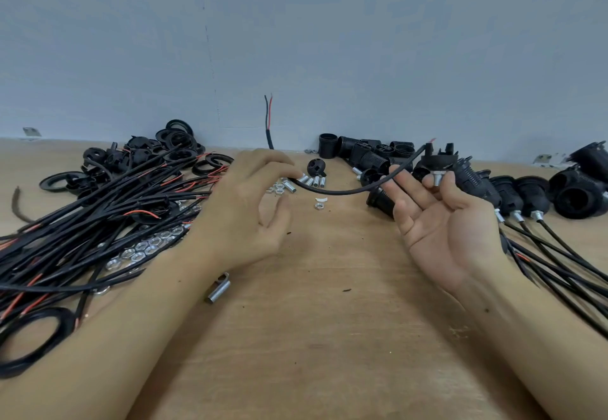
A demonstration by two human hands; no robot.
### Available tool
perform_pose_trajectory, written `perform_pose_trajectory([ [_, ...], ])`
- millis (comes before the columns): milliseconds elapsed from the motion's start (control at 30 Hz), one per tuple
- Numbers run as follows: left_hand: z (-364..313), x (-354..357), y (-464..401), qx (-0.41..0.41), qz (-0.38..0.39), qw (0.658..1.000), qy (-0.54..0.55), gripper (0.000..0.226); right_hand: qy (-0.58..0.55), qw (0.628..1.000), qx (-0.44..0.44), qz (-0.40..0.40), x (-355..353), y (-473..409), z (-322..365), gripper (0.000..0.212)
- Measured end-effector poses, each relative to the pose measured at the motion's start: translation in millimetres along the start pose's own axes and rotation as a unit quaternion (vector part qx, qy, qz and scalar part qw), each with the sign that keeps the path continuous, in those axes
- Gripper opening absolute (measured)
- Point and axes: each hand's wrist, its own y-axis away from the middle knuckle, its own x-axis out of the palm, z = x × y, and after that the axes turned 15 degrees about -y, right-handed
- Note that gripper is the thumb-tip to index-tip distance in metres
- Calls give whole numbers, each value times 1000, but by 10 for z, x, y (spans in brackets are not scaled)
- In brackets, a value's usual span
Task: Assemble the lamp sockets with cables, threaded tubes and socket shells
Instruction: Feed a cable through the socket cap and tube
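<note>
Head view: left hand (245,209) pinching black cable (342,191) at one end; right hand (444,222) palm-up, fingertips holding socket base (439,156) with threaded tube (437,178) above wooden table (312,337). Cable light, limp; best gripped near tube. Base rigid plastic.

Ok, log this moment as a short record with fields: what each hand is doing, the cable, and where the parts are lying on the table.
left hand: pinches one end of the cable
right hand: palm up, fingertips hold a socket base with a threaded tube under it
cable: sags between the hands, running up to the socket base
cable pile: left on the table
loose threaded tubes: centre back
socket shells: back right
assembled sockets: far right
</note>
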Motion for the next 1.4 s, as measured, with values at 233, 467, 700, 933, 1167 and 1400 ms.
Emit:
perform_pose_trajectory([
  [233,-192,-16,39,-12,122,983,-135,51,-7,995,85,46,31,41,-90,32],
  [467,-390,98,73,34,122,988,88,13,85,982,138,100,24,80,-167,23],
  [700,-189,-48,-52,19,-108,994,-13,52,116,980,78,141,-17,31,-33,16],
  [933,-53,-158,-14,22,-161,986,-25,51,89,971,113,190,-47,34,9,27],
  [1167,-95,-168,-15,18,-153,988,6,47,111,968,120,189,-36,49,8,39],
  [1400,-114,-166,-24,14,-136,991,16,50,116,964,133,200,-24,62,-13,35],
])
